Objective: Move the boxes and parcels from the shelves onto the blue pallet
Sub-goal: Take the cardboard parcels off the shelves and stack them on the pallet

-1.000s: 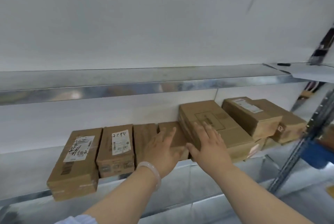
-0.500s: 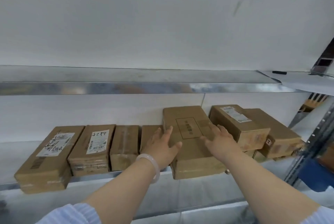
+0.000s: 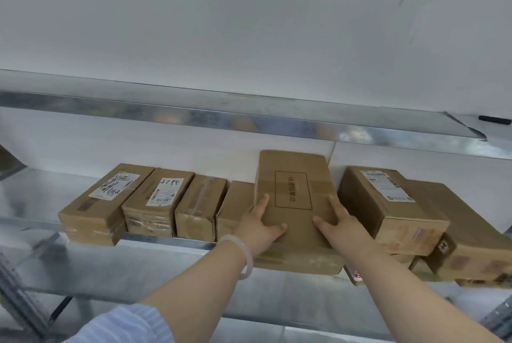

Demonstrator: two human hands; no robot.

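Currently held: a long, flat brown cardboard box (image 3: 293,193) with a black printed rectangle on its top face, clamped between both hands.
Left hand (image 3: 259,227): grips the left long edge near the front end, thumb laid over the top and fingers running up the side. A pale, smooth bracelet (image 3: 245,255) sits on the wrist.
Right hand (image 3: 342,229): grips the right long edge the same way, thumb on top and fingers along the side.
Where it is: between the hands on the galvanised metal shelf (image 3: 155,262), with its near end jutting past the shelf lip toward the person. What bears its underside is hidden. The blue pallet is out of view.
Likely handling: the box looks like stiff, matt card with crisp corners and should be fairly grippy. The clear tape band across the top looks slicker. Its flat shape suggests modest weight, though the contents cannot be told.
Where to hold: the two long edges, as now. Hands nearer the middle would probably balance its length better once it is off the shelf.
Left of the left hand: a slim plain brown carton (image 3: 232,209) touches the box just beside the fingers. Beyond it are a tape-wrapped carton (image 3: 199,204) and two white-labelled cartons (image 3: 158,201).
Right of the right hand: a bulkier brown carton with a white shipping label (image 3: 388,204) lies close beside the fingers, stacked on others.
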